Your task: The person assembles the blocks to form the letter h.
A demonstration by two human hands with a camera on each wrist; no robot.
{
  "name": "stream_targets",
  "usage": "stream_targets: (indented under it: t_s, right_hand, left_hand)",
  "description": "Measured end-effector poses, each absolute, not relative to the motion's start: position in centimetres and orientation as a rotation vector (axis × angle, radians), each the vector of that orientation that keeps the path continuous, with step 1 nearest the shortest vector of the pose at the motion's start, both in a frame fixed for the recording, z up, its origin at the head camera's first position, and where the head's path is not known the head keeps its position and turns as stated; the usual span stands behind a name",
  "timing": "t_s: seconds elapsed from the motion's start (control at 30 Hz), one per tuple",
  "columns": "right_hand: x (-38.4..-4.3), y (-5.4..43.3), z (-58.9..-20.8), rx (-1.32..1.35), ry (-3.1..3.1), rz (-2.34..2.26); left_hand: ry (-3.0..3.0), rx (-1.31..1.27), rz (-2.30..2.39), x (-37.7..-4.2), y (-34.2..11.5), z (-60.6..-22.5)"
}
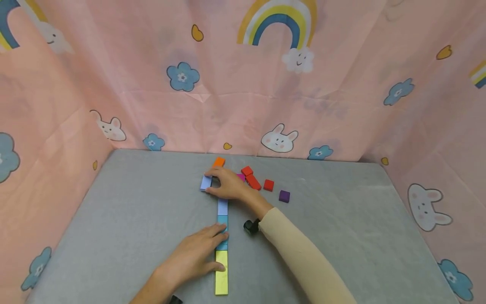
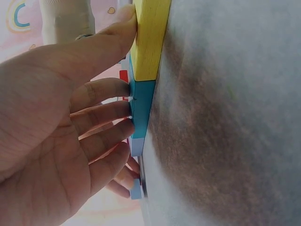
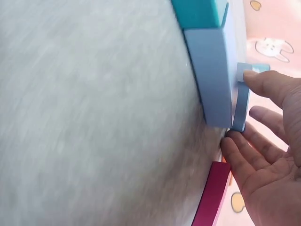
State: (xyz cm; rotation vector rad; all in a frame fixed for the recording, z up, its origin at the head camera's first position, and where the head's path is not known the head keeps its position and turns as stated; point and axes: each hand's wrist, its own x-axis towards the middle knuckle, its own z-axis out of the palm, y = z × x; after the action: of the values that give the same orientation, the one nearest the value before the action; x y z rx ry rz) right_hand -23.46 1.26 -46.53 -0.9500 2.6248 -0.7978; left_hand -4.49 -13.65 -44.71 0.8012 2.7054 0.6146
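Note:
A straight row runs down the middle of the table: a yellow block (image 1: 221, 283), a teal block (image 2: 143, 108) and a light blue block (image 1: 222, 207), end to end. My left hand (image 1: 191, 255) lies along the row's left side, fingertips touching the teal block and thumb on the yellow one. Just left of the row's far end, my right hand (image 1: 228, 184) pinches another light blue block (image 1: 205, 183) between thumb and fingers, near the tabletop. Beyond that hand lies an orange block (image 1: 219, 161), partly covered. A magenta block (image 3: 212, 194) lies beside the right hand.
Right of the right hand lie a small red block (image 1: 247, 170), a longer red block (image 1: 253, 182), another small red one (image 1: 268, 185) and a purple block (image 1: 284, 196). The grey table (image 1: 125, 219) meets a pink patterned curtain (image 1: 228, 114) behind and at both sides.

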Motion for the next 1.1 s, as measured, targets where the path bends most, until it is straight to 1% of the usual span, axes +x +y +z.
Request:
stream_targets:
  t_s: [0.27,0.67,1.1]
  right_hand:
    - [-23.6,3.0,-46.0,-0.920,2.605,-0.778]
    - [-23.5,5.7,-46.1,-0.949,2.616,-0.732]
    - [-23.0,6.7,-46.1,-0.962,2.605,-0.701]
  left_hand:
    - [2.709,0.807,0.618,-4.6,-13.7,-44.8]
    - [2.687,0.792,0.614,-4.8,-13.7,-44.5]
    - [2.722,0.807,0.625,-4.5,-13.7,-44.8]
